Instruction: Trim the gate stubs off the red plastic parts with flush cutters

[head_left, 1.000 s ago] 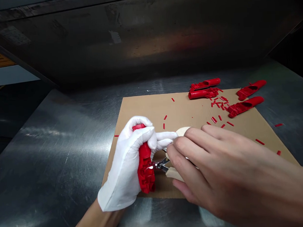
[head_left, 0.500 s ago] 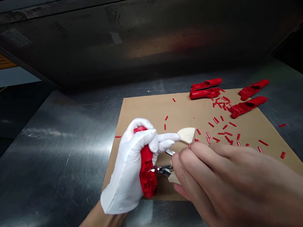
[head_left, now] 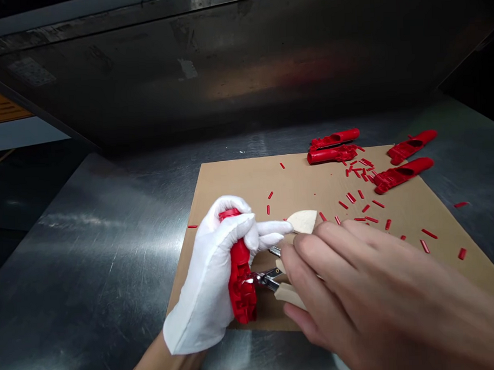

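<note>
readable text: none | orange sign (head_left: 1, 107) at far left edge: dark marks on it, too blurred and cut off to read | red plastic parts, cardboard sheet, steel table: no lettering, brand or number can be made out

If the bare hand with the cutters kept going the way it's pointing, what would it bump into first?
The right hand points left with its cutters. The tips already sit at the red plastic part held by the gloved left hand, so it would probably meet that part first.
</note>
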Available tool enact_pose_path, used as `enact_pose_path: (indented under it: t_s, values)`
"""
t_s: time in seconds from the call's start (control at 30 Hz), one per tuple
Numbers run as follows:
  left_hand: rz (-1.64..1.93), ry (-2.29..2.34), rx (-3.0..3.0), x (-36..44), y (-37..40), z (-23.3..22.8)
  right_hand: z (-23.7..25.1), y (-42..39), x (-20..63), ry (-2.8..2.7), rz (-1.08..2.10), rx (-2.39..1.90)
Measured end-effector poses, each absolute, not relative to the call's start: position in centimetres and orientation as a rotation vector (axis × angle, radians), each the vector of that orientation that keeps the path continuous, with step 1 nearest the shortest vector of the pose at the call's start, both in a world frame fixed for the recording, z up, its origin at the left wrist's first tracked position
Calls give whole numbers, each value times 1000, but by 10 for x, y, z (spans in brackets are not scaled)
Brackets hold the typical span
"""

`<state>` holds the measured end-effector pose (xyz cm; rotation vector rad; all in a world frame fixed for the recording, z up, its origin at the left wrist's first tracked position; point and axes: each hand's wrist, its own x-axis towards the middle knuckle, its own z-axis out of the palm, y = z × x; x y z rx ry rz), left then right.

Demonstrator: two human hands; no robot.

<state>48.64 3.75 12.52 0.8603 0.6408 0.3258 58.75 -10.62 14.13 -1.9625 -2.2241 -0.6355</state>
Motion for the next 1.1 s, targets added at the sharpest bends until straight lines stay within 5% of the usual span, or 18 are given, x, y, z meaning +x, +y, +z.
enact_pose_path:
  t_s: [0.77, 1.1]
  values:
    - [293, 572, 879, 483, 42, 124, 136, -104, 596, -2205, -472, -1865]
    - [288, 480, 773, 481, 42, 119, 134, -104, 604, -2353, -659, -1674]
